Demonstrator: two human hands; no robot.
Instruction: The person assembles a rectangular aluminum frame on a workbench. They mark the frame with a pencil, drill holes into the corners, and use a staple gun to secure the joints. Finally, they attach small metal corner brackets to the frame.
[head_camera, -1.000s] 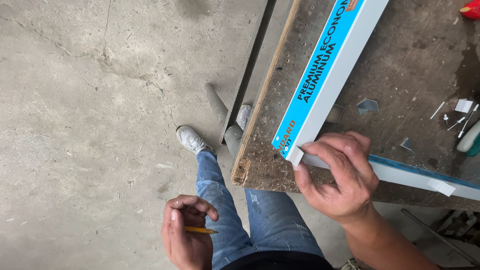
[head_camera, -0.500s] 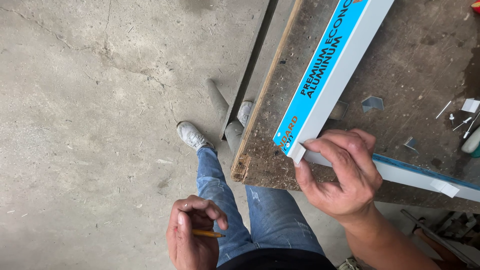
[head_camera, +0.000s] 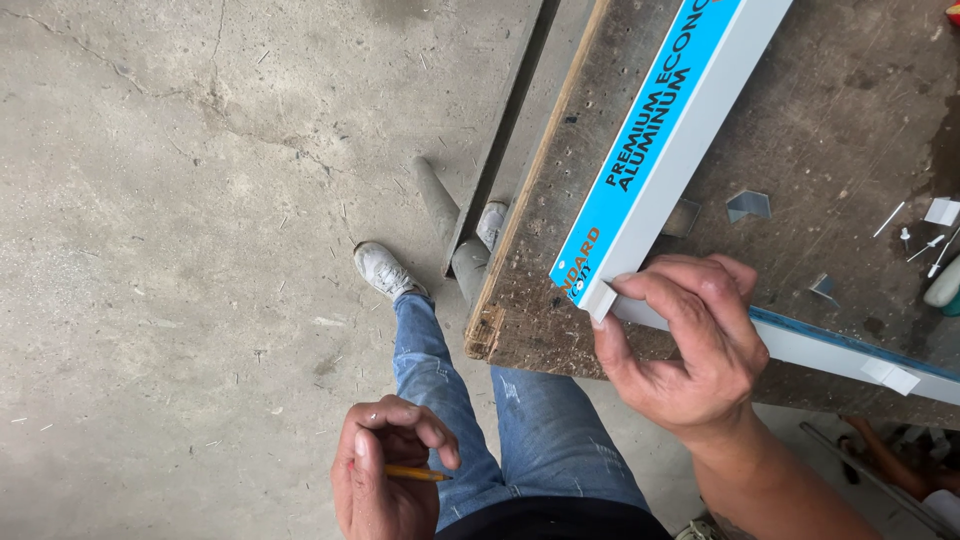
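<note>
My right hand (head_camera: 690, 345) presses down on the corner where two white aluminium profiles meet on a worn wooden workbench (head_camera: 840, 140). One profile (head_camera: 665, 140) carries a blue film with lettering and runs up to the right. The other profile (head_camera: 850, 350) runs off to the right along the bench's near edge. My left hand (head_camera: 385, 475) hangs beside my thigh and is closed on a yellow pencil (head_camera: 415, 473). My legs in blue jeans (head_camera: 450, 400) and a white shoe (head_camera: 385, 270) stand at the bench corner.
Small metal offcuts (head_camera: 748, 205) and several screws (head_camera: 925, 245) lie on the bench top. A grey metal bar (head_camera: 500, 130) and pipe legs (head_camera: 440, 210) run under the bench's left edge. Cracked concrete floor (head_camera: 180, 250) fills the left.
My left hand with the pencil has drifted slightly right and lower in view. My right hand stays on the profile corner. The view has shifted a little.
</note>
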